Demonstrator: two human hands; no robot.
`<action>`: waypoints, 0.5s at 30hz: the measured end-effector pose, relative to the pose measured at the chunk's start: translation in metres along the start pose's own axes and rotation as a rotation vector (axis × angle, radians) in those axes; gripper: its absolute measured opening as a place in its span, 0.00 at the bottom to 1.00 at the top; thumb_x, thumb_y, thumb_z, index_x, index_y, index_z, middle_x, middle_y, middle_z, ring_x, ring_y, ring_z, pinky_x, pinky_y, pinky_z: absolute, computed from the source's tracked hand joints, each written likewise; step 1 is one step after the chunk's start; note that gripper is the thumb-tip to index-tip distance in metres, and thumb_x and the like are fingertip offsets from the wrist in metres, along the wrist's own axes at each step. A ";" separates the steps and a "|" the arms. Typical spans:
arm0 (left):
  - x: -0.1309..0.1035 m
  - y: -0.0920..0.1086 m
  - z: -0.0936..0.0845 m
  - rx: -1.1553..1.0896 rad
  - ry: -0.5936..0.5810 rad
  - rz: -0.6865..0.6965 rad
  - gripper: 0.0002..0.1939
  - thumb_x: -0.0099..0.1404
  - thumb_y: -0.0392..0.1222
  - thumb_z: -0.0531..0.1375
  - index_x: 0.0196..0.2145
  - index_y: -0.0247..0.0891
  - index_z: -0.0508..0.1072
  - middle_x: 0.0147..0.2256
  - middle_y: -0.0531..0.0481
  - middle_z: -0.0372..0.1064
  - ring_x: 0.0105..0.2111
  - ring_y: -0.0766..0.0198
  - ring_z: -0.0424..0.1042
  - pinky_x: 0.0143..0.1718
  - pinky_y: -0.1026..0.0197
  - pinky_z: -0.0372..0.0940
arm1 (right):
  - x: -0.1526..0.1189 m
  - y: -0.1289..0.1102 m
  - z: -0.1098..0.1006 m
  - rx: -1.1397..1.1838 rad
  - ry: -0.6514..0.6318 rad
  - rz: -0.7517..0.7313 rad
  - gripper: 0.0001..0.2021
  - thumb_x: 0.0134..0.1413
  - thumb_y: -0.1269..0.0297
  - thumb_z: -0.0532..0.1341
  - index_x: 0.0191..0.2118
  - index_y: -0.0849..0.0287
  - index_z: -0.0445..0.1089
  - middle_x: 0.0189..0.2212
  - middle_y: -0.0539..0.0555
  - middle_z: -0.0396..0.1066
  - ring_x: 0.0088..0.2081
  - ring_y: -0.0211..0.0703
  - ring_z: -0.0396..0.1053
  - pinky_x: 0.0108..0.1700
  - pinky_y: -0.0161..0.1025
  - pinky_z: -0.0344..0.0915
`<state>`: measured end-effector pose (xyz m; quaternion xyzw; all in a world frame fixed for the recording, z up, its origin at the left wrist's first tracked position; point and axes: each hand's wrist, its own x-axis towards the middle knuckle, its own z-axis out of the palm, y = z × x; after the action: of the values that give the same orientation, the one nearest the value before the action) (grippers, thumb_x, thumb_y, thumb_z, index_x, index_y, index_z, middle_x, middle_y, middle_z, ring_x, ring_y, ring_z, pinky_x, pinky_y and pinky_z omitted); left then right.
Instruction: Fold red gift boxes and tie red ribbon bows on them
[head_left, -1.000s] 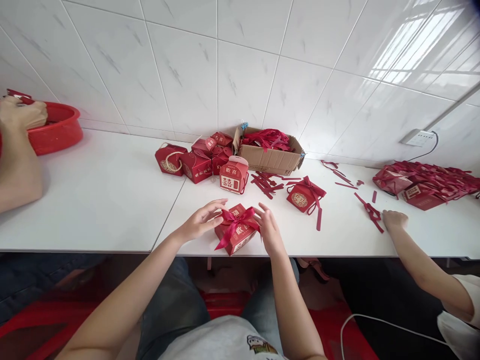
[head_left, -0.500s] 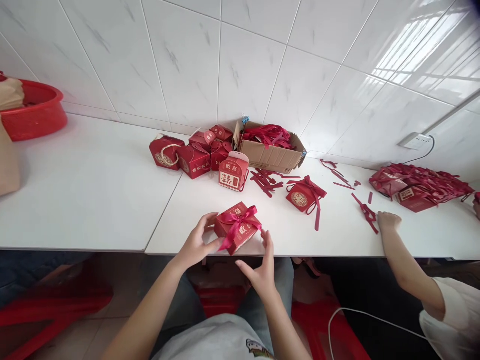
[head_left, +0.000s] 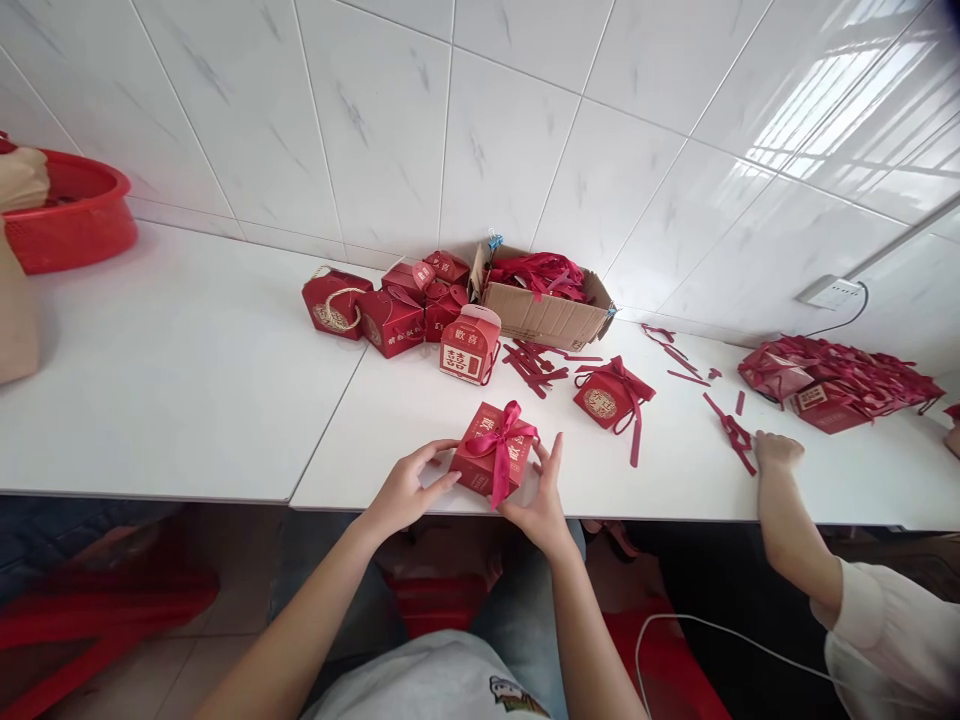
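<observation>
A red gift box (head_left: 477, 466) with gold lettering stands near the front edge of the white table. A glossy crimson ribbon (head_left: 501, 440) is tied over its top in a bow, with one tail hanging down the front. My left hand (head_left: 407, 490) grips the box's left side, thumb at the front and fingers farther back. On the right side, my right hand (head_left: 544, 512) holds it between thumb and fingers. Behind the box are a small red box with a pale label (head_left: 469, 350) and, to the right, a ribbon-tied red box (head_left: 602, 397).
A cardboard carton (head_left: 544, 312) of ribbons stands by the tiled wall, beside several red boxes (head_left: 392, 322). Loose red strips (head_left: 535, 368) lie before it. At right are a co-worker's closed hand (head_left: 780, 452) and a ribbon-covered heap (head_left: 870, 385). A red basin (head_left: 79, 235) is far left.
The gift box has turned and shifted slightly right, its lettered front now facing me more. My right hand has closed in from beside it onto its right side; my left hand moved along.
</observation>
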<state>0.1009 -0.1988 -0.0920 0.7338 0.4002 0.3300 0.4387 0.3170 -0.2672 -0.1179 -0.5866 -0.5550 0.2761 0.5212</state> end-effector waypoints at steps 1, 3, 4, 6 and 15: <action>0.000 0.000 0.000 0.003 -0.002 -0.012 0.22 0.64 0.52 0.57 0.53 0.43 0.68 0.51 0.46 0.70 0.48 0.55 0.69 0.52 0.52 0.67 | 0.000 -0.001 -0.002 0.017 0.014 0.014 0.65 0.38 0.59 0.71 0.67 0.45 0.16 0.66 0.61 0.47 0.65 0.59 0.50 0.64 0.66 0.46; 0.000 0.000 0.000 0.006 -0.009 -0.026 0.22 0.64 0.52 0.57 0.53 0.43 0.68 0.52 0.47 0.70 0.49 0.55 0.69 0.52 0.51 0.66 | 0.001 -0.002 -0.005 0.050 0.031 0.043 0.64 0.39 0.58 0.70 0.67 0.46 0.16 0.64 0.60 0.52 0.65 0.58 0.51 0.64 0.66 0.45; 0.000 0.000 0.000 0.007 -0.014 -0.027 0.22 0.64 0.52 0.57 0.54 0.43 0.67 0.52 0.47 0.69 0.49 0.54 0.69 0.52 0.51 0.66 | 0.002 -0.002 -0.007 0.063 0.024 0.057 0.64 0.39 0.58 0.70 0.67 0.46 0.15 0.62 0.60 0.56 0.64 0.58 0.54 0.64 0.66 0.46; 0.000 0.000 -0.001 0.009 -0.026 -0.027 0.23 0.64 0.52 0.57 0.54 0.43 0.67 0.53 0.46 0.68 0.50 0.54 0.69 0.53 0.50 0.66 | 0.004 -0.001 -0.011 0.071 -0.018 0.073 0.65 0.38 0.58 0.70 0.66 0.47 0.14 0.58 0.59 0.61 0.62 0.57 0.58 0.62 0.65 0.50; -0.005 -0.002 -0.005 0.036 -0.077 -0.099 0.22 0.65 0.54 0.55 0.55 0.47 0.65 0.58 0.47 0.63 0.53 0.51 0.67 0.54 0.47 0.65 | 0.045 0.035 -0.078 -0.069 0.246 0.148 0.62 0.31 0.56 0.73 0.66 0.52 0.29 0.54 0.62 0.63 0.56 0.57 0.64 0.56 0.56 0.60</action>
<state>0.0936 -0.2003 -0.0924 0.7330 0.4248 0.2722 0.4562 0.4108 -0.2428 -0.1147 -0.6729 -0.4515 0.2205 0.5429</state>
